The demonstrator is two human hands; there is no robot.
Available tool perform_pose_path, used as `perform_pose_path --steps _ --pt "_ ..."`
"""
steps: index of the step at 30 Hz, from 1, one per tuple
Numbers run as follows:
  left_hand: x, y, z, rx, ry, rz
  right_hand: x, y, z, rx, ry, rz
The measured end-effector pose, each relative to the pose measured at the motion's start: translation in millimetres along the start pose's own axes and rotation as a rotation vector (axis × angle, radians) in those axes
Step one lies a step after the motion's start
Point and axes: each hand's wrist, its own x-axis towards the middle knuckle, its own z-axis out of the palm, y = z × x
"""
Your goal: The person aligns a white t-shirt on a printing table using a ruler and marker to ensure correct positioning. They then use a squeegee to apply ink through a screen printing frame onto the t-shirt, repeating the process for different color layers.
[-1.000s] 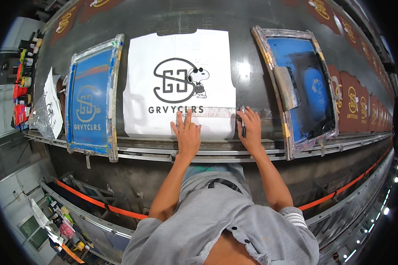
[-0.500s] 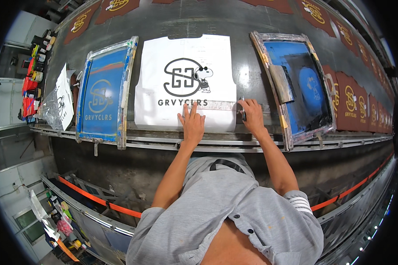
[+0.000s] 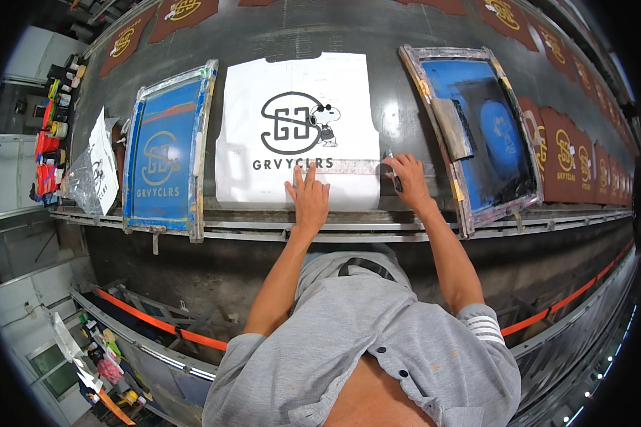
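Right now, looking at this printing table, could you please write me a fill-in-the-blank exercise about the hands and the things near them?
1. The left hand lies flat on the ____ sheet with a black design.
2. The right hand holds a dark ____ at the ruler's end.
3. The blue screen frame lies to the ____ of the sheet.

Missing words: white; pen; left

Long dark grey print table [image 3: 335, 32], bearing 1 white printed sheet [image 3: 299, 92], 2 blue-meshed metal-framed screens [image 3: 165, 160] [image 3: 477, 121], and rust-brown printed panels [image 3: 566, 153].
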Motion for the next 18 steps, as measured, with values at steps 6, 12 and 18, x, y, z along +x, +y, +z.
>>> perform_pose_path --steps 6,12,18 --pt "0 -1 1 0.002 0.006 0.0 7 2 -13 -0.002 -0.086 -0.04" --pt "0 -3 4 0.011 0.03 0.015 9 5 -14 -0.087 -0.14 -0.112" --pt "0 -3 2 -0.104 0.04 -0.031 19 18 -10 -0.011 -0.191 -0.115"
